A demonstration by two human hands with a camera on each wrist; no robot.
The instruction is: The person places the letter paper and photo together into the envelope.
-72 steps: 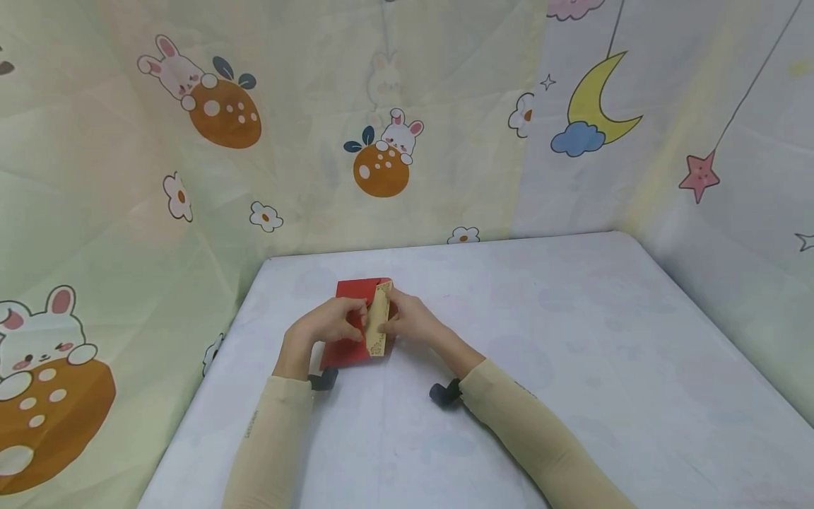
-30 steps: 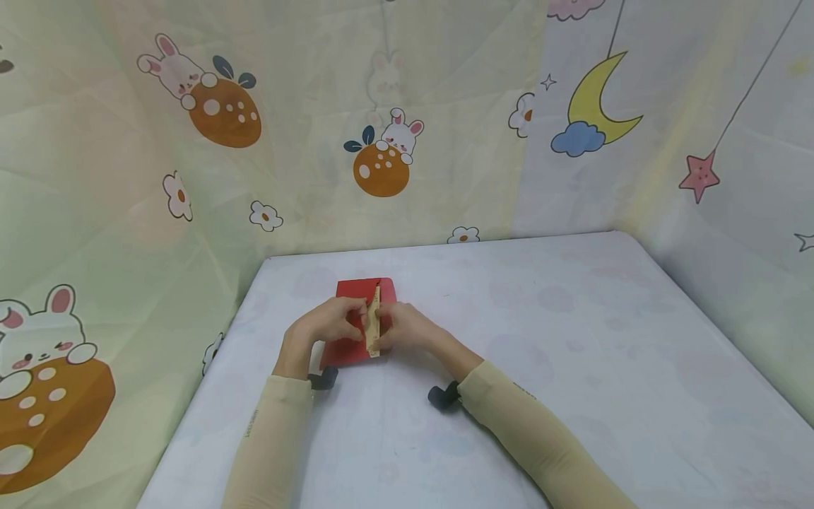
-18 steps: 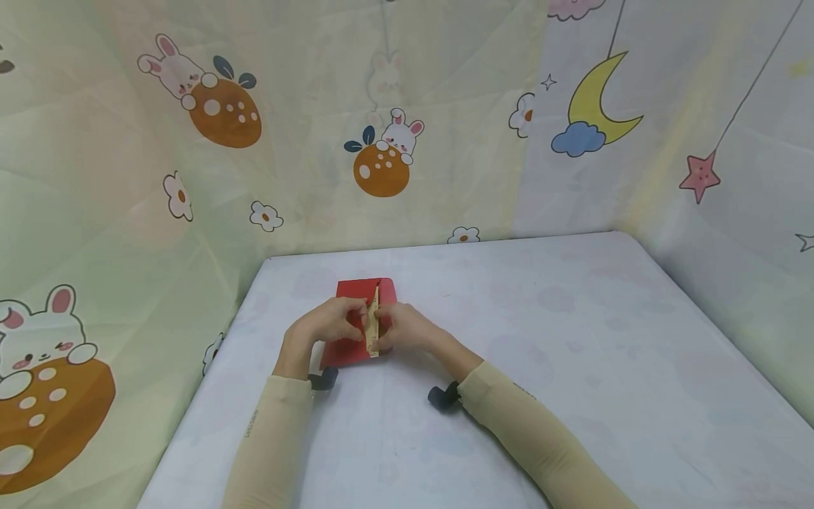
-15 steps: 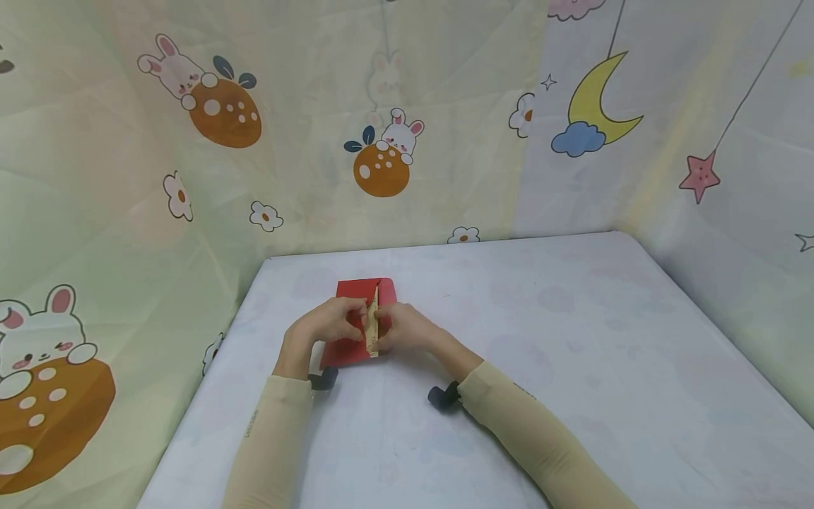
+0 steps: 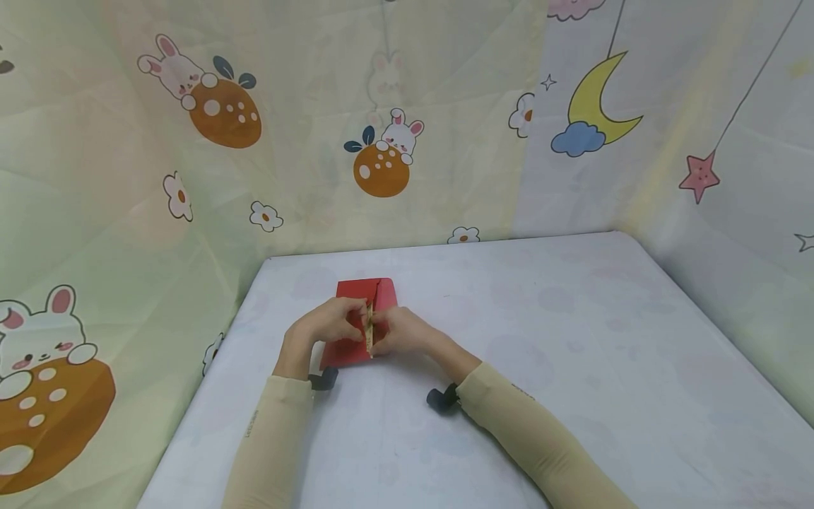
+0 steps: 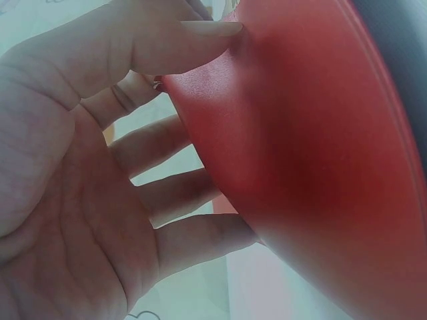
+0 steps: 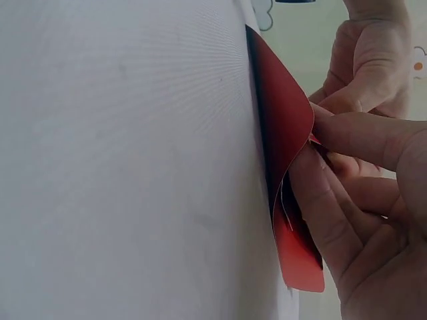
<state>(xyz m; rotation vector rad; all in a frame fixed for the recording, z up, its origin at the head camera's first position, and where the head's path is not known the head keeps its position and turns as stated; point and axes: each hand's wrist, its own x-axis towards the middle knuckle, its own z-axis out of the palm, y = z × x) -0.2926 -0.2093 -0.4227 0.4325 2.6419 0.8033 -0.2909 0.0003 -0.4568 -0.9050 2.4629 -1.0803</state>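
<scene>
A red paper envelope (image 5: 355,288) lies near the far left of the table, its rounded flap (image 5: 388,290) spread out to the right. My left hand (image 5: 324,322) pinches the edge of its mouth; in the left wrist view the thumb presses the red face (image 6: 320,133) and bows it. Between both hands shows a thin sliver of a gold patterned paper (image 5: 369,341), mostly inside the envelope. My right hand (image 5: 407,331) pinches that paper at the mouth. In the right wrist view its fingers (image 7: 320,203) reach into the opening, and the gold paper is hidden.
Both hands work over a white table (image 5: 540,367). A black wrist camera (image 5: 323,379) hangs under the left wrist, and another camera (image 5: 441,400) under the right. Printed cloth (image 5: 458,141) walls stand behind and at the sides.
My right hand has moved left toward the envelope. The gold paper, a broad strip earlier, now shows only as a narrow sliver. More of the red flap is uncovered. The left hand has stayed in place.
</scene>
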